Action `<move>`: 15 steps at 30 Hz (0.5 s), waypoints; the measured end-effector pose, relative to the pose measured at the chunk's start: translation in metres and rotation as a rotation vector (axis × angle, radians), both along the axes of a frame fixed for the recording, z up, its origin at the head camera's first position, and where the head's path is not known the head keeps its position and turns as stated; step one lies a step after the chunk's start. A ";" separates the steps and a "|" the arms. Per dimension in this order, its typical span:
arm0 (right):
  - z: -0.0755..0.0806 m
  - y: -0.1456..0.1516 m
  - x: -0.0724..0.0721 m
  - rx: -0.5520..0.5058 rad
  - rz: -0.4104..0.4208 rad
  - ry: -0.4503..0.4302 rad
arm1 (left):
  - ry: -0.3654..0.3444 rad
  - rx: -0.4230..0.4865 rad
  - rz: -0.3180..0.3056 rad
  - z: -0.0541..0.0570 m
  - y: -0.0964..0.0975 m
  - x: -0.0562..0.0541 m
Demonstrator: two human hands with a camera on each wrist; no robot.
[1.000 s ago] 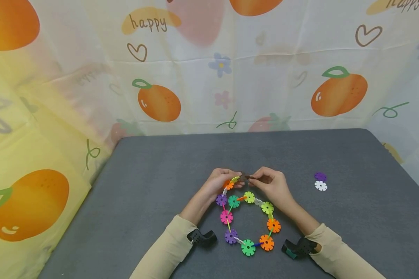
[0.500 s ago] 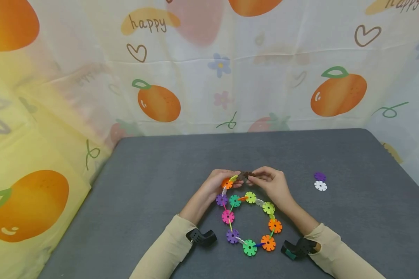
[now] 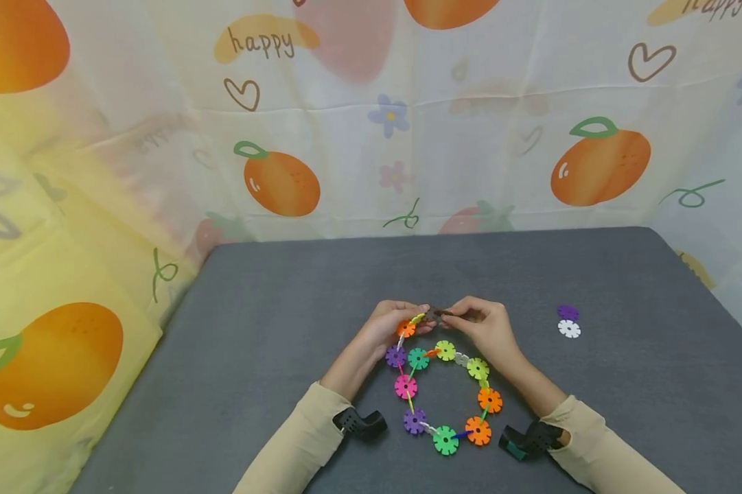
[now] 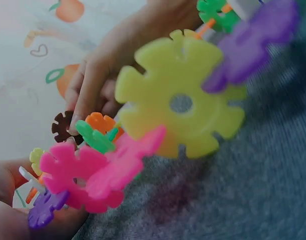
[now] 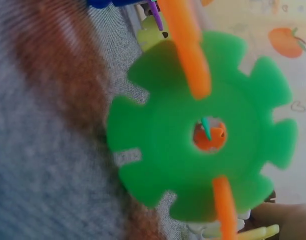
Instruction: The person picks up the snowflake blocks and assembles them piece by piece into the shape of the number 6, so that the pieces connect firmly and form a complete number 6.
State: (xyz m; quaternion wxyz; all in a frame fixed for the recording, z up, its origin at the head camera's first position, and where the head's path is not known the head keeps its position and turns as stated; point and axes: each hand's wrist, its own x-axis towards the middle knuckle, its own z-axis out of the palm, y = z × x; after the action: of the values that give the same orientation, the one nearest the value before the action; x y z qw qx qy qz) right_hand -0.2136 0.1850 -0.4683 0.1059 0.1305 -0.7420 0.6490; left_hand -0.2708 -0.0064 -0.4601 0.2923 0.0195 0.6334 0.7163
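Note:
Notched plastic discs, slotted together, form a colourful chain [image 3: 406, 387] that loops on the table between the forearms. Its raised upper end runs through an orange disc [image 3: 406, 329] and a yellow one into my left hand [image 3: 383, 329], which pinches it beside a brown notched disc [image 3: 431, 315]. My right hand [image 3: 487, 333] pinches a second brown disc, seen nearly edge-on, against the first; whether they interlock I cannot tell. In the left wrist view a yellow disc [image 4: 142, 107] and pink disc [image 4: 67, 167] loom close. A green disc [image 5: 158, 130] fills most of the right wrist view.
To the right on the grey table [image 3: 284, 288] lie a loose purple disc [image 3: 568, 312] and a loose white disc [image 3: 570, 329], side by side. Behind the table hangs a curtain [image 3: 469, 158] printed with oranges. Black wrist cameras sit on both forearms.
Both hands stay almost in place. The brown disc in my right fingers turned flatter, then back towards edge-on. The looped chain has slid slightly right.

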 end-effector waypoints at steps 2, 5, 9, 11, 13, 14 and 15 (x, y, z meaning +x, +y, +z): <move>-0.001 0.001 -0.001 -0.015 0.009 0.018 | 0.028 0.007 0.004 0.002 0.000 0.001; 0.000 0.001 -0.002 -0.052 0.028 0.056 | 0.084 0.015 -0.014 0.007 -0.002 0.002; 0.005 0.002 -0.001 -0.163 0.065 0.025 | 0.187 0.039 -0.049 0.016 -0.006 0.002; 0.008 0.002 0.001 -0.214 0.067 -0.016 | 0.224 0.062 -0.061 0.020 -0.007 0.002; 0.011 0.002 0.002 -0.247 0.061 -0.051 | 0.241 0.085 -0.067 0.021 -0.007 0.002; 0.012 0.002 0.002 -0.256 0.056 -0.063 | 0.241 0.094 -0.070 0.022 -0.007 0.002; 0.013 0.002 0.003 -0.259 0.055 -0.069 | 0.236 0.100 -0.073 0.022 -0.007 0.003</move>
State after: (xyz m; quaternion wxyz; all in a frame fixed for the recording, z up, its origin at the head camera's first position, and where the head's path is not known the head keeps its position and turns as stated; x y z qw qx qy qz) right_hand -0.2107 0.1866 -0.4549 0.0782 0.1137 -0.6513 0.7462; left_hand -0.2683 -0.0136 -0.4383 0.2404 0.1414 0.6256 0.7286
